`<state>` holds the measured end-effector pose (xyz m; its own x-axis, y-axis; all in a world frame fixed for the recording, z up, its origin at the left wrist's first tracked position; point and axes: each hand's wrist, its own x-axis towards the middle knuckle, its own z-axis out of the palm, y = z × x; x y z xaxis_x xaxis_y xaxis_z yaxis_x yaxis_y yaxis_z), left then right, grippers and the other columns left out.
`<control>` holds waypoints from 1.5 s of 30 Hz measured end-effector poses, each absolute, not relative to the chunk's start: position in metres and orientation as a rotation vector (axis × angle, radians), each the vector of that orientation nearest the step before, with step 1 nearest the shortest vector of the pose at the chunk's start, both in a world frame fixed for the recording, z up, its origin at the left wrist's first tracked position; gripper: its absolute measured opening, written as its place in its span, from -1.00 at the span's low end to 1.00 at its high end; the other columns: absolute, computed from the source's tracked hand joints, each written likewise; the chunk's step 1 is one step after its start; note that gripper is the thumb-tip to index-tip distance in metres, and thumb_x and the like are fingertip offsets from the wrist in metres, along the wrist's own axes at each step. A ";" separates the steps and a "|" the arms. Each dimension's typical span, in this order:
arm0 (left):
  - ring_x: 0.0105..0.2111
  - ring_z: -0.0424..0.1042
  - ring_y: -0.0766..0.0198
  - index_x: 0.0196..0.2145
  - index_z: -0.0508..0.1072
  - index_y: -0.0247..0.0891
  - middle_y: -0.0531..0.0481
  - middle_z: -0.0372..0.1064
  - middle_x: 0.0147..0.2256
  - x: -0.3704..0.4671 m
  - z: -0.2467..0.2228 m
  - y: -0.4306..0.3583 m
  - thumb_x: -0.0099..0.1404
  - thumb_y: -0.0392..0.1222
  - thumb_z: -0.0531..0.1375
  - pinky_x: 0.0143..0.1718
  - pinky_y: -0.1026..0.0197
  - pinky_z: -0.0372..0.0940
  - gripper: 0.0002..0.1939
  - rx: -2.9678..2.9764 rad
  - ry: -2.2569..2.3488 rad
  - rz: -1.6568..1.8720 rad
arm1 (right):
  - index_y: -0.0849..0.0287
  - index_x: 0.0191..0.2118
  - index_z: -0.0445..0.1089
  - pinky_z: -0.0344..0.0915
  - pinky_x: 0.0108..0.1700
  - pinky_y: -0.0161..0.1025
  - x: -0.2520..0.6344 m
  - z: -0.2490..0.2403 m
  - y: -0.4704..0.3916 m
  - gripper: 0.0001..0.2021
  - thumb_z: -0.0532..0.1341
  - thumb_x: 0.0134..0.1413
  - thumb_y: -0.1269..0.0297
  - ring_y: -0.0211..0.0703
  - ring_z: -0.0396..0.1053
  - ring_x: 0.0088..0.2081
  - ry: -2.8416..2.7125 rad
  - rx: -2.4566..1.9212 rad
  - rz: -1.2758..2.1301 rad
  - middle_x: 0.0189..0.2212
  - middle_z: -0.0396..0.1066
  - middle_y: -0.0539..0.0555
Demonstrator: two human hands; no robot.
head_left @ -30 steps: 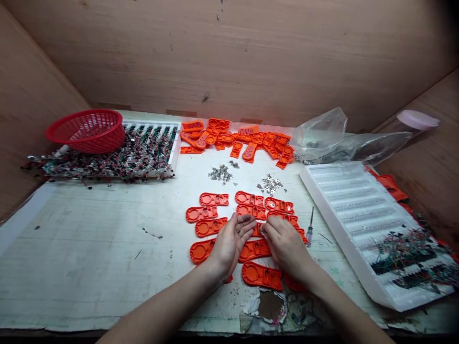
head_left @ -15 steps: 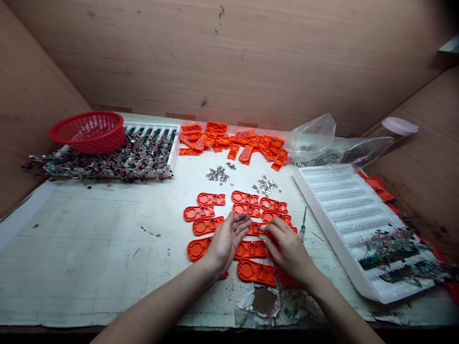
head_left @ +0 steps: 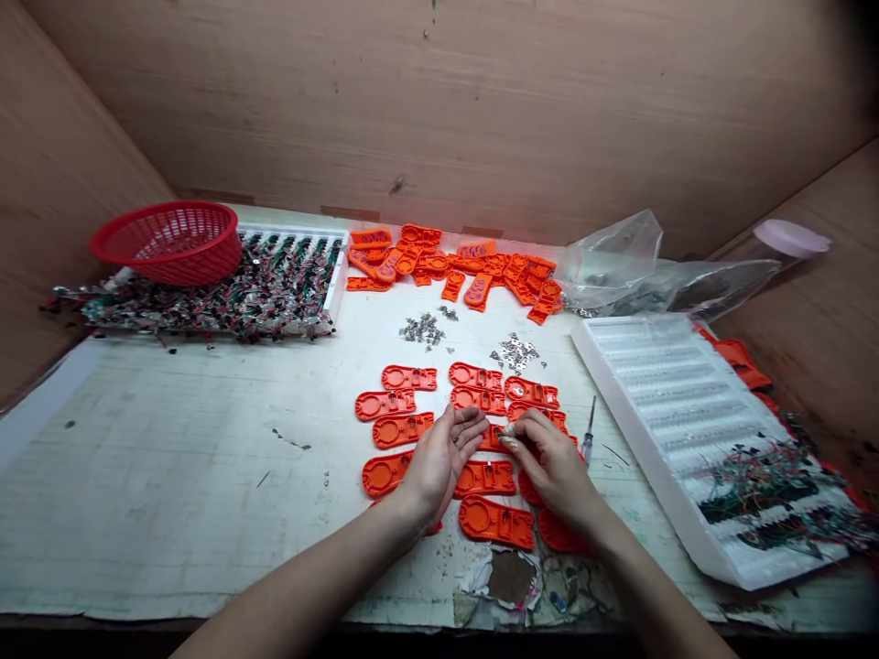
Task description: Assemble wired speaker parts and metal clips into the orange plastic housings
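Observation:
My left hand (head_left: 443, 458) is turned palm up over the rows of orange plastic shell halves (head_left: 486, 478), its fingers stretched out and slightly curled. Whether tiny parts lie in its palm I cannot tell. Close by on the right, my right hand (head_left: 549, 467) pinches thumb and forefinger together over a shell half in the middle column, part of which its fingers cover. Whatever is in the pinch is too small to name. Beyond the rows lie two piles of small metal pieces, a left pile (head_left: 422, 329) and a right pile (head_left: 516, 352).
A screwdriver (head_left: 589, 430) lies right of the shells. A white foam tray (head_left: 638, 366) with wired parts (head_left: 755, 485) stands at the right. Far left, a red basket (head_left: 168, 243) rests on heaped wired parts (head_left: 275, 293). More orange shells (head_left: 450, 265) and a clear plastic bag (head_left: 611, 261) are behind.
The view has shifted slightly. Both hands stay nearly in place over the same shells, and the right fingers have moved a little at the middle shell half.

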<state>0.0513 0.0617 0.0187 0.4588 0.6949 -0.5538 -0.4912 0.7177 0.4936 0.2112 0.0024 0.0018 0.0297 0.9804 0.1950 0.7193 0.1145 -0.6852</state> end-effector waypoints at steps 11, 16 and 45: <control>0.02 0.38 0.09 -0.25 0.43 -0.38 -0.27 0.42 -0.08 0.052 0.018 0.062 0.42 -0.15 -0.06 0.17 0.08 0.15 -0.66 0.277 0.817 0.732 | 0.16 -0.33 0.23 0.27 -0.25 -0.16 0.207 -0.002 0.003 -0.88 0.01 0.23 0.41 -0.11 0.23 -0.31 -1.948 -1.650 0.294 -0.38 0.24 0.10; 0.02 0.38 0.09 -0.24 0.43 -0.39 -0.28 0.42 -0.08 0.052 0.019 0.062 0.42 -0.14 -0.06 0.18 0.06 0.14 -0.66 0.275 0.821 0.731 | 0.18 -0.34 0.26 0.26 -0.25 -0.14 0.205 -0.002 0.003 -0.84 -0.01 0.20 0.46 -0.07 0.24 -0.28 -2.052 -1.666 0.144 -0.36 0.27 0.14; 0.05 0.36 0.09 -0.17 0.39 -0.42 -0.32 0.35 0.00 0.052 0.019 0.063 0.43 -0.13 -0.08 0.17 0.09 0.16 -0.65 0.314 0.807 0.731 | 0.17 -0.37 0.25 0.24 -0.29 -0.19 0.198 -0.007 0.005 -0.81 -0.01 0.23 0.47 -0.13 0.19 -0.34 -2.012 -1.623 0.175 -0.40 0.25 0.11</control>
